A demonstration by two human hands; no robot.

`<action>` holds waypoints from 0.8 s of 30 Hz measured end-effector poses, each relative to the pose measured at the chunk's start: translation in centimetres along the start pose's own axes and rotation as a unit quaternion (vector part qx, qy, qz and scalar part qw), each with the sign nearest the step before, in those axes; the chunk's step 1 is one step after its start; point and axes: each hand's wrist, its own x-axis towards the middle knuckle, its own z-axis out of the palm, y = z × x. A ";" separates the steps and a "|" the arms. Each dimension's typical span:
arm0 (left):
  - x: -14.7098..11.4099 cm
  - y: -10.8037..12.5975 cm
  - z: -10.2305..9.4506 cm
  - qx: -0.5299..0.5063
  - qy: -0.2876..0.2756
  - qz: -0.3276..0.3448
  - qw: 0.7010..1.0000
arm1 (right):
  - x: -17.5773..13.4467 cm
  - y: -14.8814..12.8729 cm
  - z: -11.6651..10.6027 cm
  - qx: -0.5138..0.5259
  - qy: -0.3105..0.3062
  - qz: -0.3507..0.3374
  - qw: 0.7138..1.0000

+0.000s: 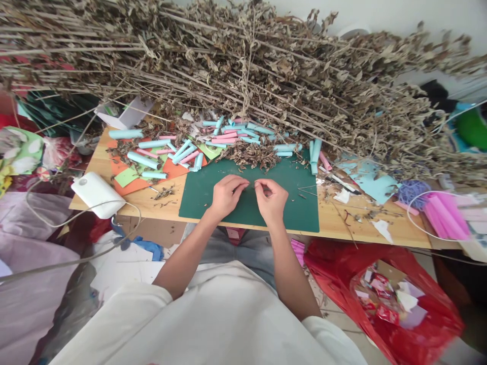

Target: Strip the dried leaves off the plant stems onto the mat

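Holds the bare left hand [227, 196] and bare right hand [272, 198] near each other over a dark green rectangular mat [299, 215], with fingertips close to thumbs; cannot tell whether clamped on anything. Faces a brown heap of crumpled dried leaves [254, 156] at the mat's far edge.

I'm in what looks like a home craft corner: a green cutting mat [249, 208] on my wooden tabletop [338, 225] at centre, coloured paper rolls [142, 160] behind, dried stalks [243, 66] across the top, a red bag [331, 263] of scraps lower right.
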 end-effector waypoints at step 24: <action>0.3 0.1 -0.2 -0.021 -0.009 -0.046 0.999 | 0.3 0.4 0.2 -0.078 0.008 -0.098 0.992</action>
